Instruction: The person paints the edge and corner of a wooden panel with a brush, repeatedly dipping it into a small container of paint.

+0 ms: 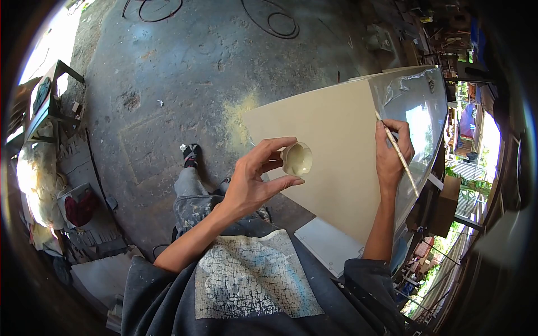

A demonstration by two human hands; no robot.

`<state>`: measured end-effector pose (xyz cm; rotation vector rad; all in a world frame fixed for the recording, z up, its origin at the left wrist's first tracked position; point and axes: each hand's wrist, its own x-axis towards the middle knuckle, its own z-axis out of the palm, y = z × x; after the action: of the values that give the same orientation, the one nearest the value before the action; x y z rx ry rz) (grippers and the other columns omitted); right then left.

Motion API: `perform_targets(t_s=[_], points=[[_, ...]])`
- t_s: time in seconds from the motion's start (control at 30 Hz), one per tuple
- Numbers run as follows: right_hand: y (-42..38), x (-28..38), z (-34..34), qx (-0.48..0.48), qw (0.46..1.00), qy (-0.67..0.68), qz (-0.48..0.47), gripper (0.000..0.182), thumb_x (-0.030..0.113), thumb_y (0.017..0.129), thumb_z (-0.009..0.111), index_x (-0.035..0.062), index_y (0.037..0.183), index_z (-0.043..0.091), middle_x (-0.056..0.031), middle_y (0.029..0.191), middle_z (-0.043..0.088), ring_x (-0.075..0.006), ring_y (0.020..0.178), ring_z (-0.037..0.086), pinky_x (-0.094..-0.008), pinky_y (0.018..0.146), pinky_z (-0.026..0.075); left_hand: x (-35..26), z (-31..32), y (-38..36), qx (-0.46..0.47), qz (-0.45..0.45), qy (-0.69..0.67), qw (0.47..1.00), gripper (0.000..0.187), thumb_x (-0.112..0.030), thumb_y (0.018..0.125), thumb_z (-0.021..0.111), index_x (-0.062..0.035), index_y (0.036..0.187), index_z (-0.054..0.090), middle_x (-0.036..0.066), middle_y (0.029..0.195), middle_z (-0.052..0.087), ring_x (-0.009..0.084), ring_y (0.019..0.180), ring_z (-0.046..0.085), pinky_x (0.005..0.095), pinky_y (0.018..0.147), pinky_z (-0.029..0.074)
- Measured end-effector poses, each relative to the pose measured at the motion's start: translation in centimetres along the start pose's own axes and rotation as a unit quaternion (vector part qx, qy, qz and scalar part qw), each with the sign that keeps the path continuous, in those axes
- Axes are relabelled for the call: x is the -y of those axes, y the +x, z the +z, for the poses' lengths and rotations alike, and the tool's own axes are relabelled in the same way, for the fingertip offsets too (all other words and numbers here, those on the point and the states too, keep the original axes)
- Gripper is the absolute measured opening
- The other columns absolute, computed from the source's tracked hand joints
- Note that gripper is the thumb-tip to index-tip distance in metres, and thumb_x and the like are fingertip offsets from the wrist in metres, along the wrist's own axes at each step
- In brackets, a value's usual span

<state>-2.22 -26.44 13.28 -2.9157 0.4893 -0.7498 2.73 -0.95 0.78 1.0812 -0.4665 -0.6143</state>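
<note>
My left hand [255, 178] grips a small round cup [287, 162] between thumb and fingers. Pale cream paint shows inside it. My right hand [392, 159] pinches a slim, paint-smeared paintbrush [407, 172]. Its tip points away from me, over the edge between a large beige panel [330, 120] and a shiny sheet of clear plastic [412, 109]. The right hand's fingers are close over that edge. The cup overlaps the left part of the panel in this view.
Yellowish overspray [240, 120] marks the concrete floor [185, 73]. A dark hose [283, 33] lies coiled at the back. A wooden bench [53, 103] stands at the left, and a white board [328, 243] is by my front. Cluttered shelving runs along the right.
</note>
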Motion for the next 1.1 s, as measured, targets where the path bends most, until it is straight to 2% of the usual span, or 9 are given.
perform_targets(t_s=[1.07, 1.1], points=[[-0.12, 0.10, 0.22, -0.011, 1.000, -0.013, -0.002, 0.014, 0.005, 0.087, 0.073, 0.0006, 0.094, 0.062, -0.0093, 0.086, 0.067, -0.0212, 0.072, 0.066, -0.0345, 0.066, 0.053, -0.32, -0.21, -0.36, 0.000, -0.005, -0.003, 1.000, 0.069, -0.006, 0.076, 0.084, -0.0060, 0.139, 0.054, 0.011, 0.136, 0.057, 0.0223, 0.120, 0.062, 0.0389, 0.105, 0.053], [-0.16, 0.03, 0.22, -0.011, 1.000, -0.013, -0.004, 0.014, 0.005, 0.087, 0.073, 0.0005, 0.094, 0.062, -0.0093, 0.086, 0.067, -0.0211, 0.072, 0.066, -0.0345, 0.066, 0.053, -0.24, -0.15, -0.35, -0.009, 0.001, -0.004, 1.000, 0.068, -0.007, 0.076, 0.084, -0.0068, 0.137, 0.055, 0.010, 0.133, 0.058, 0.0215, 0.116, 0.063, 0.0382, 0.103, 0.055]])
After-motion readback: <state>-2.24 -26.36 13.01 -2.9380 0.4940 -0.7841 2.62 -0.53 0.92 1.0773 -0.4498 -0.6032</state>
